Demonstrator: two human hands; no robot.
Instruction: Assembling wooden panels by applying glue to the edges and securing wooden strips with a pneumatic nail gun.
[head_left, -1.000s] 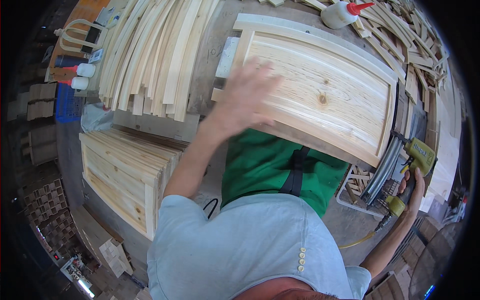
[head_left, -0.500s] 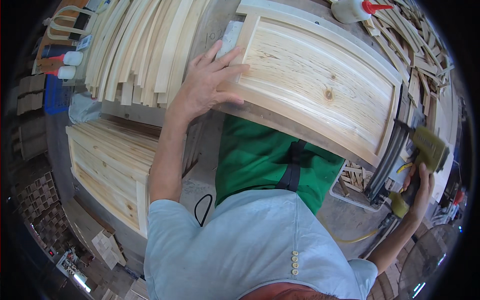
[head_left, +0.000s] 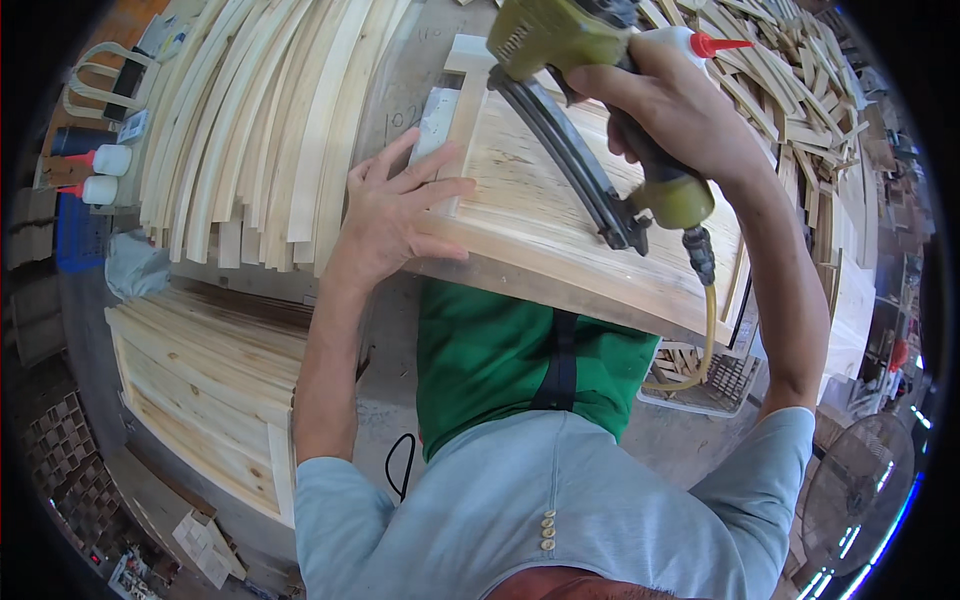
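A framed wooden panel lies on the bench in front of me, its raised frame running round a pale knotty board. My left hand rests with spread fingers on the panel's near left corner, beside a small whitish block. Wrapped round the grip of an olive-green nail gun, my right hand holds it over the panel. The gun's long dark magazine slants down across the board. A yellow air hose hangs from its grip end. The gun's nose is not clearly visible at the upper frame side.
Long wooden strips are piled at the left. Below them stands a stack of finished panels. Glue bottles sit far left, another bottle behind my right hand. Scrap sticks heap at the right, near a plastic basket.
My right hand has swung the nail gun from the right side of the bench up over the panel. My left hand stays on the panel corner; the whole view has shifted slightly.
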